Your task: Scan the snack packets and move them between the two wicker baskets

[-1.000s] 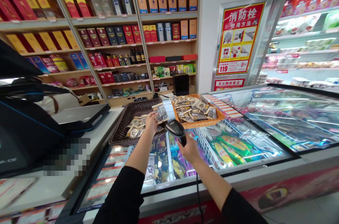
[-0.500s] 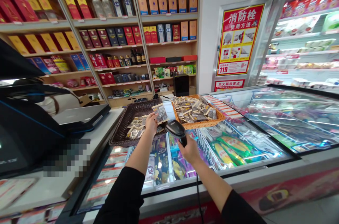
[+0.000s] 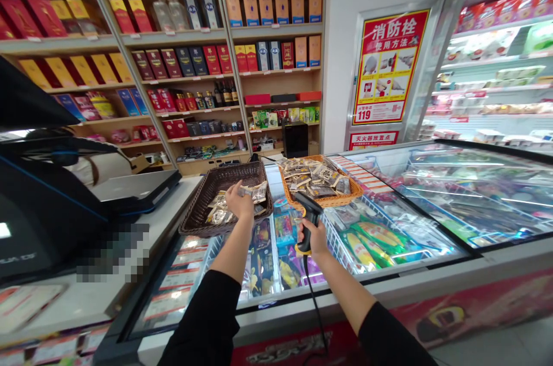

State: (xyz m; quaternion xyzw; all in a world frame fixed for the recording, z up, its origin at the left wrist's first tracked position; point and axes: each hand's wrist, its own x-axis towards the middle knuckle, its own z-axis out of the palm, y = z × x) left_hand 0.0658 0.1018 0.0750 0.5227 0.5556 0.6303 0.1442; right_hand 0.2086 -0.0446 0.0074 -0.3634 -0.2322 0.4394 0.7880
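Observation:
My left hand (image 3: 240,200) is over the dark brown wicker basket (image 3: 194,221), its fingers closed at the end of a small flat snack packet (image 3: 260,191). Similar packets (image 3: 219,213) lie below it in the same basket. A black handheld barcode scanner (image 3: 307,204) is gripped around its handle by my right hand (image 3: 314,236), with its head tilted up and to the left. The scanner's cord hangs down in front of the freezer. Just beyond the scanner, an orange wicker basket (image 3: 341,201) holds a heap of dark-and-tan packets (image 3: 317,177).
Both baskets stand on the glass top of a chest freezer (image 3: 367,280) filled with bagged goods. To the left is a counter (image 3: 97,291) with a black scale-like machine (image 3: 142,190). Boxed bottles line the back shelves (image 3: 190,79); a refrigerated display (image 3: 496,89) stands at right.
My left hand has lowered the packet into the dark basket, away from the scanner. My right hand has turned the scanner more upright and moved it slightly right.

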